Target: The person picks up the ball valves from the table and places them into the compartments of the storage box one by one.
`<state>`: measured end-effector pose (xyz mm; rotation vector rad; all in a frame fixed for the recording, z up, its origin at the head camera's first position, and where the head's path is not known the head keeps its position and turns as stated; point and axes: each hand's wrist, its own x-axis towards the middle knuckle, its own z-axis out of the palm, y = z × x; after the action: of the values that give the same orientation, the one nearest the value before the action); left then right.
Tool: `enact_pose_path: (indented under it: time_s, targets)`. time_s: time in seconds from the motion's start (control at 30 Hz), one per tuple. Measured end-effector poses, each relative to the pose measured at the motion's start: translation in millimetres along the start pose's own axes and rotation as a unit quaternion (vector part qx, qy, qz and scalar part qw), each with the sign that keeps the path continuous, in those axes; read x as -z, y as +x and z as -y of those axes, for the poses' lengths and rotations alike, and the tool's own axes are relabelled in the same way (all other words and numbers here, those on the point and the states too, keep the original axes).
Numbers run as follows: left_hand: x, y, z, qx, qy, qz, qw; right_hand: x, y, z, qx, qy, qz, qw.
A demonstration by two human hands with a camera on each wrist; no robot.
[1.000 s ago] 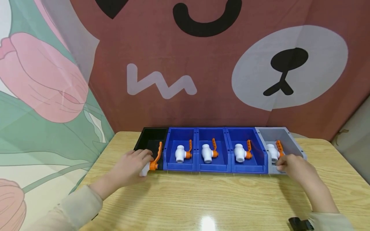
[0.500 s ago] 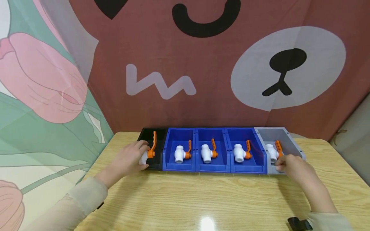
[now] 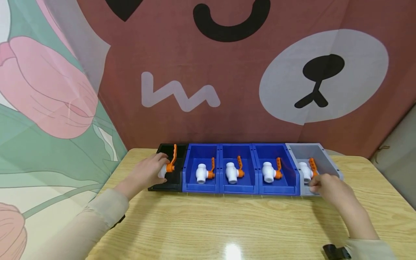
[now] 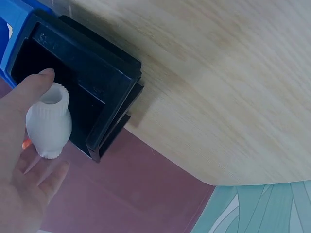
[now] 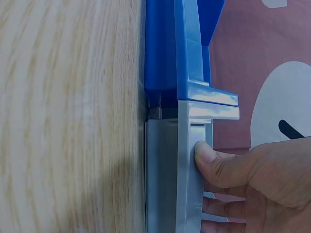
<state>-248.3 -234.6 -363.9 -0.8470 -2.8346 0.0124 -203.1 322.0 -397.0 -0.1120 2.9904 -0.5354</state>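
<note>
My left hand holds a white ball valve with an orange lever over the black bin at the left end of the row. In the left wrist view, the thumb lies by the valve's upper end and the fingers are behind its body. At the opposite end, my right hand grips the front edge of the grey bin. Its thumb is on the rim and its fingers reach over to the inner side. Another white ball valve lies in that grey bin, partly hidden by the hand.
Between the end bins stand three blue bins, each with one ball valve: left, middle and right. The bins stand in a row on a wooden table, before a printed cloth.
My left hand has carried its ball valve from the front of the black bin up and away from me, to over the bin. My right hand has stayed at the grey bin.
</note>
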Motion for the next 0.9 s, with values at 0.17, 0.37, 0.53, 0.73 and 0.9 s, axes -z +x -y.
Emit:
enact_pose_path:
  time_s: [0.17,0.37,0.53,0.73,0.9]
  targets:
    - [-2.6,6.0,1.7,0.012,-0.018,0.021,0.9995,-0.2,-0.8,0.1,0.0,-0.001,-0.002,1.0]
    - [-7.8,14.7,1.8,0.015,-0.027,0.049,0.9983,-0.8,-1.2,0.7,0.0,-0.002,-0.002,1.0]
    - [-10.5,20.5,0.2,0.024,-0.028,0.067,0.9971,-0.8,-1.9,0.2,-0.001,-0.003,-0.005,1.0]
    - [-16.5,30.7,1.0,0.05,-0.026,0.116,0.9917,0.3,-1.7,0.4,-0.005,-0.005,-0.002,1.0]
    - [-18.5,36.1,1.4,0.048,-0.015,0.142,0.9886,-1.3,-1.0,1.2,0.004,-0.007,-0.007,0.9999]
